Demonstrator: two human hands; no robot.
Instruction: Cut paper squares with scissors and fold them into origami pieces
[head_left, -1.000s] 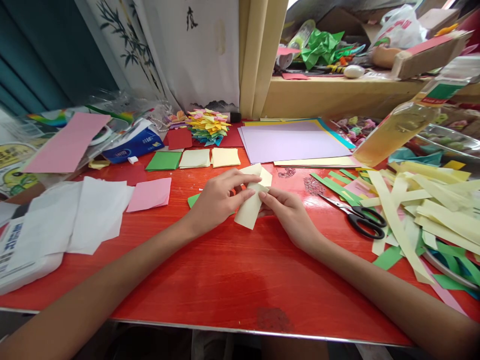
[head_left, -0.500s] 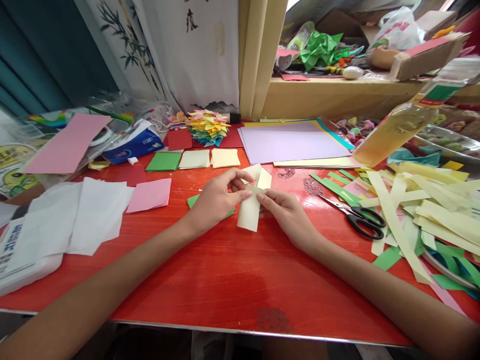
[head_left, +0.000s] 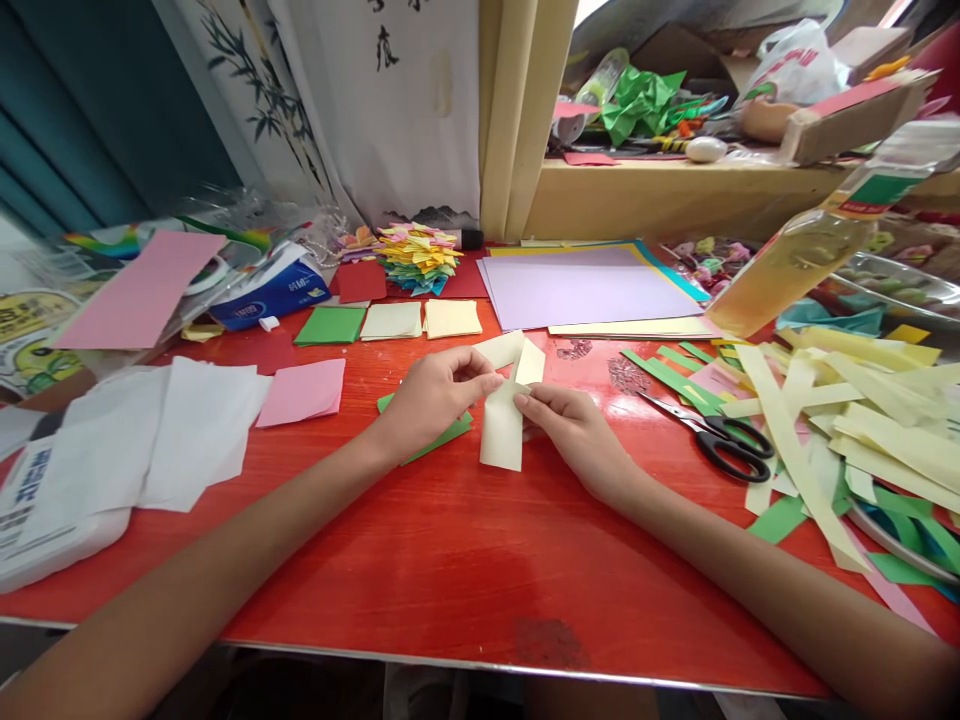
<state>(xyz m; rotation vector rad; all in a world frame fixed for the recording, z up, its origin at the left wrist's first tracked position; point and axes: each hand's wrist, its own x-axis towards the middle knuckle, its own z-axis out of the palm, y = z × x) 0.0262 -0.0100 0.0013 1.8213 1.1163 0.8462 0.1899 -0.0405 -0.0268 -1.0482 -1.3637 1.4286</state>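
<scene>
A pale yellow paper strip [head_left: 501,435] is bent into folded legs above the middle of the red table. My left hand [head_left: 444,398] pinches its upper left part between thumb and fingers. On the strip's right edge, my right hand [head_left: 568,428] grips with the thumb in front and the other fingers partly hidden behind the paper. One leg hangs down toward me, while others stick out behind my fingertips. Green paper [head_left: 442,440] lies on the table beneath my left hand, partly covered by it.
Black-handled scissors [head_left: 724,440] lie right, beside a heap of yellow and green paper strips [head_left: 885,420]. Square paper stacks [head_left: 391,320], lilac sheets [head_left: 585,287] and a pile of small folded papers [head_left: 420,257] are behind. A tilted bottle [head_left: 802,250] stands back right; pink paper [head_left: 301,390] lies left.
The front leg of the strip hangs slightly lower and shows more of its face. My left fingertips have shifted a little on the paper; my right hand keeps its grip.
</scene>
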